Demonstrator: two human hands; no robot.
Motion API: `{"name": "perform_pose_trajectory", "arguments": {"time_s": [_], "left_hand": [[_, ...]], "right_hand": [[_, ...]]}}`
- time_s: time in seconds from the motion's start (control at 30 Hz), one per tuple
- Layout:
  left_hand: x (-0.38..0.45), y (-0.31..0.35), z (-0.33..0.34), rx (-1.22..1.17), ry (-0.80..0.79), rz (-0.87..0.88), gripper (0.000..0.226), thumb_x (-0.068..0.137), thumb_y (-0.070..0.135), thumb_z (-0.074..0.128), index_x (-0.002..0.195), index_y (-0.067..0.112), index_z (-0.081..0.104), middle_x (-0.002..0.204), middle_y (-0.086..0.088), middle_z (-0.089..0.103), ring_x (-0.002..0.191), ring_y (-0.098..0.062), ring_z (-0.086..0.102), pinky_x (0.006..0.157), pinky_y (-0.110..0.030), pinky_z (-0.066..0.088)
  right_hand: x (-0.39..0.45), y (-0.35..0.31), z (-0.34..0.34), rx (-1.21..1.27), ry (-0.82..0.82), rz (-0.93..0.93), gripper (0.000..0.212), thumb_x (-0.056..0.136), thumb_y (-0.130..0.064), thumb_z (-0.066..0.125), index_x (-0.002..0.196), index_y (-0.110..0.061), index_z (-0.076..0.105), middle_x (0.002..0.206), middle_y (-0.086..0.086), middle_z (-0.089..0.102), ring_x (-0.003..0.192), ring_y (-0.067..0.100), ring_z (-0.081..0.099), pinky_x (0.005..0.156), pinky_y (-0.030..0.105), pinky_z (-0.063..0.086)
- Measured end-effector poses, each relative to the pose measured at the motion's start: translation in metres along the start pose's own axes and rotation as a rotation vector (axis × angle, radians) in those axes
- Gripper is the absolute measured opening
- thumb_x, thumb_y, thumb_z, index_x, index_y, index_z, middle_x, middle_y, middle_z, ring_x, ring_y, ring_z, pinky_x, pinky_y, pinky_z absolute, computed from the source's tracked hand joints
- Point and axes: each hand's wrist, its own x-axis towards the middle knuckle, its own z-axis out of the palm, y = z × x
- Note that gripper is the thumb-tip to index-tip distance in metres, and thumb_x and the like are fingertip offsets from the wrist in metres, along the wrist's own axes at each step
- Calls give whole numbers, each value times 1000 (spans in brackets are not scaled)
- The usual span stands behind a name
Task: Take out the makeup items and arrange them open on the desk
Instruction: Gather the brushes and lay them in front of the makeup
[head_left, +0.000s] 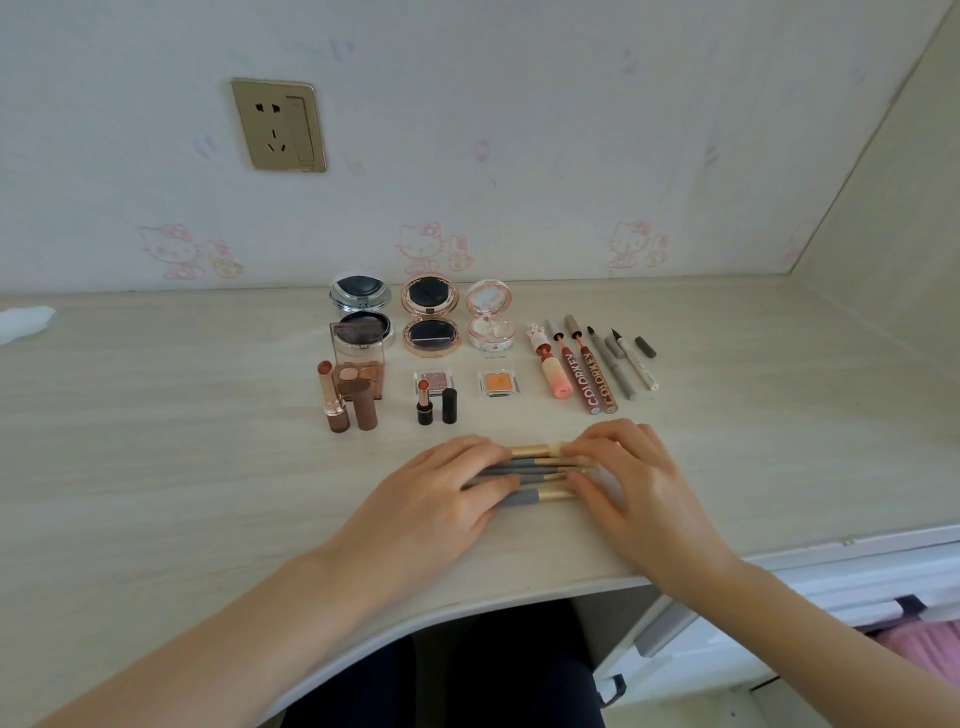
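Several makeup brushes (540, 475) with grey handles and gold ferrules lie side by side near the desk's front edge. My left hand (441, 493) rests flat on their handle ends, fingers straight. My right hand (628, 483) lies on their bristle ends, fingers laid over them. Behind them stand three open compacts (430, 317), an open eyeshadow palette (358, 364), two uncapped lipsticks (332, 397) with their caps beside them, two small eyeshadow pans (497, 383), and a row of uncapped lip glosses and pens (592, 369).
The pale wooden desk (156, 441) runs along a wall with a gold power socket (279, 124). A white scrap (23, 322) lies at the far left. White drawers (779, 623) sit below the desk's right end.
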Motion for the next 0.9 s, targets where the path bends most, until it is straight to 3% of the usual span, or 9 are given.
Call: {"name": "perform_pose_trajectory", "arguments": {"time_s": [0.13,0.23,0.3,0.4,0.5,0.63,0.77,0.9], "left_hand": [[-1,-4,9,-92,-45,-39,41,92,12,59,132,20,57,139,1,51,133,-19,44,106,-32,41],[0,-7,12,-67,-42,-25,42,85,2,66,124,17,64,134,-3,57,127,-24,51,103,-35,43],[1,-10,12,-23,-26,-16,47,77,-4,73,120,15,67,128,-3,62,121,-24,57,97,-34,46],[-1,-16,12,-23,-29,-22,56,77,-10,69,127,14,61,132,-3,58,125,-24,53,99,-38,47],[-3,-21,14,-51,-63,-59,59,85,-9,59,136,20,51,142,0,49,134,-23,41,103,-43,44],[-7,-26,16,-80,-103,-66,58,94,-3,48,142,28,42,151,6,36,142,-17,26,112,-39,32],[-7,-27,14,-59,-64,-25,55,88,-5,57,136,23,52,144,2,47,137,-21,39,109,-41,37],[-4,-27,11,-42,-53,6,54,83,-7,63,132,17,57,137,3,54,133,-23,43,106,-45,39]], "right_hand": [[-5,1,1,9,-214,-37,51,89,-11,58,138,-17,46,137,-4,44,129,9,37,109,10,21],[-4,4,5,-39,-267,-32,49,94,-13,51,142,-19,43,144,-3,40,134,10,34,109,5,11],[-1,4,7,-52,-258,-38,46,96,-14,50,141,-18,45,144,-1,42,133,14,39,110,7,13],[6,4,11,-64,-244,-71,44,96,-10,48,140,-14,46,144,3,43,134,20,41,114,23,25],[13,6,15,-89,-277,-74,47,99,-11,41,146,-16,37,152,2,34,143,19,27,118,33,22],[10,11,18,-104,-316,-97,52,101,-24,37,151,-26,21,158,-7,17,147,9,7,120,34,14],[8,10,16,-105,-303,-102,54,101,-33,36,151,-29,16,159,-11,13,147,4,1,121,32,12],[5,7,16,-104,-268,-72,55,101,-27,38,151,-24,16,156,-13,15,145,2,6,120,26,10]]}}
